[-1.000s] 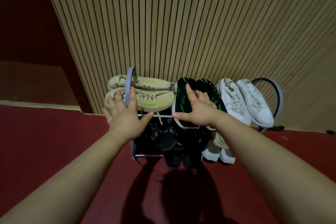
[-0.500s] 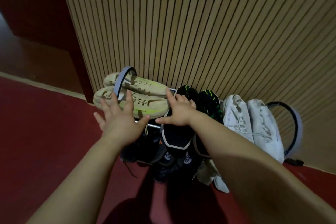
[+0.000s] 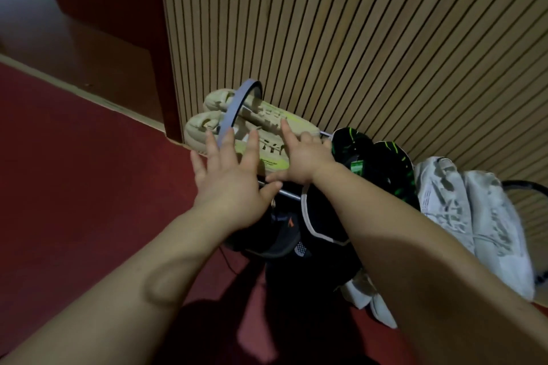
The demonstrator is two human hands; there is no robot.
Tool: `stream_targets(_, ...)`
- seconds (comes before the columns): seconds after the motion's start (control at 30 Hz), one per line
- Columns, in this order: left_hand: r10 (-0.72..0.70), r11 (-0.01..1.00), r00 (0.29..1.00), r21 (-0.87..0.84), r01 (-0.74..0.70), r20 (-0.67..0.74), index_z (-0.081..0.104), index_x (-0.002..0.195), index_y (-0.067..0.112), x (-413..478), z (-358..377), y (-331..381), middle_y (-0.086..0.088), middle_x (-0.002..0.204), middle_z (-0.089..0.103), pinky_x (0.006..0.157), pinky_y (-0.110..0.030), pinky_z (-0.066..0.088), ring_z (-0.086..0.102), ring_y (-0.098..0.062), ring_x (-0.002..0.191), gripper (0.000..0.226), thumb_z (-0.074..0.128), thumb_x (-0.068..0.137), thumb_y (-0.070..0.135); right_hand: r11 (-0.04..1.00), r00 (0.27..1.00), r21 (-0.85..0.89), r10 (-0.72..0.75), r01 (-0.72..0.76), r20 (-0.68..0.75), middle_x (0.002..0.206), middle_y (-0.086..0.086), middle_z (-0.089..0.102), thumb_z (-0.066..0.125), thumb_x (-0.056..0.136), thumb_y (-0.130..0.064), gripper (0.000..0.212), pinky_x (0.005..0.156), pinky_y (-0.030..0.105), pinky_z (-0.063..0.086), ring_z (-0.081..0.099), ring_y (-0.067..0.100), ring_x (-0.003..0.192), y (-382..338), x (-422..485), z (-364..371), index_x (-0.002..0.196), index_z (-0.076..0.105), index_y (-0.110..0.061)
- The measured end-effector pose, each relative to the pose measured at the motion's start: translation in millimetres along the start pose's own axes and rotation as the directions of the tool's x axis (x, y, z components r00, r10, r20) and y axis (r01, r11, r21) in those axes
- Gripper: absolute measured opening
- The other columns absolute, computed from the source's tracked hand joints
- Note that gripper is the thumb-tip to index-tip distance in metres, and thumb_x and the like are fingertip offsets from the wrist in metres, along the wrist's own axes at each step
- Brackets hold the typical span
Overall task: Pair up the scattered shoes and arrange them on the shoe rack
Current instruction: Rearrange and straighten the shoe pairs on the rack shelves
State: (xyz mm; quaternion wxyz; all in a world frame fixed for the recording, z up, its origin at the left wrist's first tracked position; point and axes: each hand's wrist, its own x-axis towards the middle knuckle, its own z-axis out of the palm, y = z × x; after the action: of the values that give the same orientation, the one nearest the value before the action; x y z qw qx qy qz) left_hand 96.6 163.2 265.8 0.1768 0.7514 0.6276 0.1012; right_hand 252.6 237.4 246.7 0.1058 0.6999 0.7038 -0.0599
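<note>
A shoe rack with a grey hoop end (image 3: pixel 234 109) stands against the slatted wall. On its top shelf lie a beige pair with neon-yellow accents (image 3: pixel 261 118), a black pair with green stripes (image 3: pixel 370 154) and a white pair (image 3: pixel 462 216). Dark shoes (image 3: pixel 281 237) sit on the lower shelf, partly hidden by my arms. My left hand (image 3: pixel 234 181) is spread flat over the near beige shoe beside the hoop. My right hand (image 3: pixel 302 157) rests with fingers apart on the toe ends of the beige pair. Neither hand holds anything.
The wooden slatted wall (image 3: pixel 355 38) is right behind the rack. Red floor (image 3: pixel 89 172) stretches to the left, with a pale skirting strip and a dark red panel (image 3: pixel 118 24) beyond. The rack's right hoop (image 3: pixel 530 187) shows at the frame edge.
My right hand moved left off the black-green pair onto the beige pair. My left hand stayed by the hoop. The view swung left and tilted, shifting the rack right.
</note>
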Motion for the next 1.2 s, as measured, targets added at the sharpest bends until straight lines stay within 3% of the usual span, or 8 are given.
stream_targets(0.23,0.043,0.999,0.998,-0.013,-0.043,-0.041,-0.018,0.147,0.031,-3,-5,15,-0.005,0.156,-0.019,0.113,-0.051,-0.013,-0.028,-0.031,0.14,0.089,0.041,0.087,0.062,0.968,0.976,-0.238,-0.118,0.072,-0.183,0.141,0.014,0.04,0.054,0.061,-0.085,0.125,0.106,0.046,0.024,0.039,0.03,0.129,17,-11,-43,0.15,-0.013,-0.027)
stream_targets(0.3,0.033,0.999,0.999,0.002,-0.033,-0.013,-0.02,0.146,0.031,-7,-5,15,-0.005,0.156,-0.02,0.113,-0.05,-0.013,-0.029,-0.031,0.14,0.09,0.04,0.087,0.062,0.963,0.984,-0.261,-0.101,0.061,-0.146,0.142,0.014,0.04,0.057,0.059,-0.084,0.126,0.107,0.047,0.023,0.039,0.03,0.129,30,-18,-52,0.15,-0.01,-0.028)
stream_targets(0.47,0.006,0.998,0.996,0.06,-0.011,0.084,-0.02,0.146,0.03,-13,0,11,-0.007,0.156,-0.022,0.113,-0.052,-0.012,-0.028,-0.033,0.14,0.09,0.039,0.087,0.064,0.977,0.988,-0.212,0.058,-0.026,0.145,0.15,0.015,0.03,0.062,0.066,-0.075,0.119,0.113,0.052,0.011,0.029,0.032,0.138,67,-39,-42,0.15,-0.01,-0.031)
stream_targets(0.6,0.015,0.996,0.992,0.087,-0.026,0.122,-0.019,0.147,0.03,-13,3,16,-0.009,0.155,-0.023,0.114,-0.052,-0.012,-0.03,-0.031,0.139,0.089,0.038,0.087,0.065,0.998,0.994,-0.044,-0.032,0.037,0.104,0.156,0.013,0.019,0.054,0.068,-0.079,0.119,0.116,0.051,0.002,0.019,0.029,0.143,43,-27,-33,0.148,-0.018,-0.029)
stream_targets(0.73,0.015,0.998,0.993,0.064,-0.023,0.116,-0.016,0.147,0.031,-9,1,18,-0.007,0.156,-0.021,0.114,-0.051,-0.013,-0.029,-0.03,0.14,0.087,0.039,0.088,0.063,0.996,0.993,0.009,-0.091,0.091,0.071,0.154,0.016,0.023,0.06,0.073,-0.07,0.116,0.115,0.049,0.01,0.022,0.031,0.142,9,-7,-27,0.148,-0.019,-0.03)
stream_targets(0.87,0.01,1.0,0.997,0.025,-0.012,0.083,-0.014,0.148,0.031,-7,-5,14,-0.005,0.157,-0.018,0.114,-0.051,-0.013,-0.028,-0.029,0.14,0.087,0.04,0.088,0.063,0.996,0.996,-0.037,-0.076,0.078,0.05,0.151,0.017,0.028,0.066,0.073,-0.063,0.117,0.113,0.05,0.013,0.028,0.033,0.138,9,-3,-27,0.149,-0.017,-0.03)
stream_targets(0.97,-0.004,1.0,0.998,-0.001,0.004,0.061,-0.013,0.148,0.031,-8,-8,12,-0.004,0.157,-0.017,0.115,-0.05,-0.013,-0.027,-0.029,0.141,0.087,0.041,0.087,0.062,0.975,0.986,-0.146,-0.163,0.166,0.031,0.149,0.015,0.032,0.069,0.07,-0.063,0.12,0.11,0.047,0.016,0.031,0.031,0.135,21,-14,-36,0.149,-0.016,-0.03)
stream_targets(1.2,0.054,0.998,0.998,-0.02,-0.054,-0.012,-0.011,0.149,0.028,-2,-5,18,-0.005,0.158,-0.01,0.115,-0.051,-0.008,-0.021,-0.029,0.143,0.087,0.04,0.087,0.062,0.87,0.927,-0.325,-0.323,0.371,0.192,0.152,-0.001,0.022,0.075,0.074,-0.04,0.109,0.113,0.046,0.009,0.019,0.02,0.141,90,-73,-66,0.15,-0.004,-0.036)
